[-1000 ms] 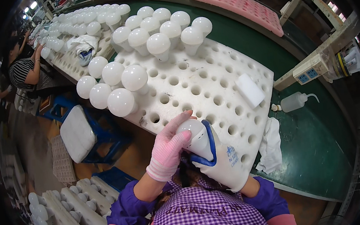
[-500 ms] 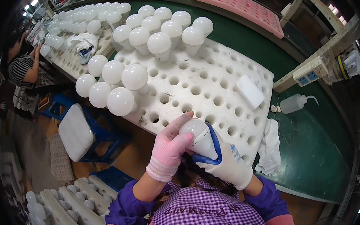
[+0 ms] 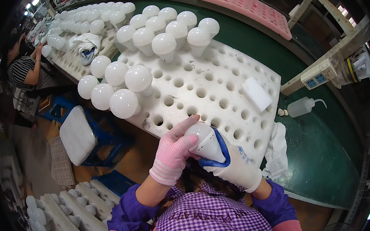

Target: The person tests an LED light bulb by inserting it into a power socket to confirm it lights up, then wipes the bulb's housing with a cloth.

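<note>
Fingers [image 3: 187,125] grasp the bulb [image 3: 206,143], left hand [image 3: 170,153] at its dome [image 3: 199,134], right hand [image 3: 235,163] (gloved, blue-edged) around its tapered body [image 3: 211,151].

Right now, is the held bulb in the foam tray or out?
Out: the bulb sits tilted between left hand and right hand, narrow end toward the right palm, not in any foam tray hole.

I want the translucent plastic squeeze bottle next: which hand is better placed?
Probably the right hand, in a white, blue-edged glove: it is nearer the bottle. The left hand, in a pink striped glove, would reach across; both touch the glossy white bulb, so the left should take it.
</note>
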A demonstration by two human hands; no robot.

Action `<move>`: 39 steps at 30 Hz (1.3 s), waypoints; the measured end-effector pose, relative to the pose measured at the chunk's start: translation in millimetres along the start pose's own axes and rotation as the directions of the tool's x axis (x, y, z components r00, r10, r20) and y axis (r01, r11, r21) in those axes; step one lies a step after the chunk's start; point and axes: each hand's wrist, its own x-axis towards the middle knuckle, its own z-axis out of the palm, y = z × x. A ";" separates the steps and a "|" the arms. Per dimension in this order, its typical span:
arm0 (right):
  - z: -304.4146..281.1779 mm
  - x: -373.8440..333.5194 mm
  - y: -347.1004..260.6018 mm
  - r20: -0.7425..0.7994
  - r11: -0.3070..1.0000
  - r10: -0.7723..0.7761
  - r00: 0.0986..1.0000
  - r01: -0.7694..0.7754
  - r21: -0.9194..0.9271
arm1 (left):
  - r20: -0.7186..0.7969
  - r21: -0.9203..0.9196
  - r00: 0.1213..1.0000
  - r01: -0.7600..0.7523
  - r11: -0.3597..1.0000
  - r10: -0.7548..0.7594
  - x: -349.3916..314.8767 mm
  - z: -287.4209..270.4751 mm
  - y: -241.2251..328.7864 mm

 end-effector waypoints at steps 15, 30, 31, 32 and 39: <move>-0.5 -0.3 -2.1 0.020 0.996 0.014 1.000 -0.016 0.091 | 0.072 0.016 0.997 -0.023 1.000 0.021 2.1 -10.6 -5.8; 0.4 2.7 -5.5 -0.008 0.997 -0.036 0.999 0.036 0.061 | 0.038 -0.019 0.999 0.001 1.000 0.000 3.9 -1.2 2.6; 1.4 2.3 -3.9 -0.020 0.998 -0.046 0.999 0.047 0.049 | 0.007 -0.002 1.000 0.023 1.000 -0.023 3.5 0.7 4.0; 1.1 2.3 -4.6 -0.019 0.998 -0.047 0.999 0.048 0.050 | 0.006 -0.001 1.000 0.022 1.000 -0.022 3.5 -0.5 3.1; -1.9 2.2 -4.4 -0.002 0.996 -0.042 0.999 0.042 0.077 | 0.068 0.018 0.997 -0.041 0.999 0.040 3.3 -7.9 -2.9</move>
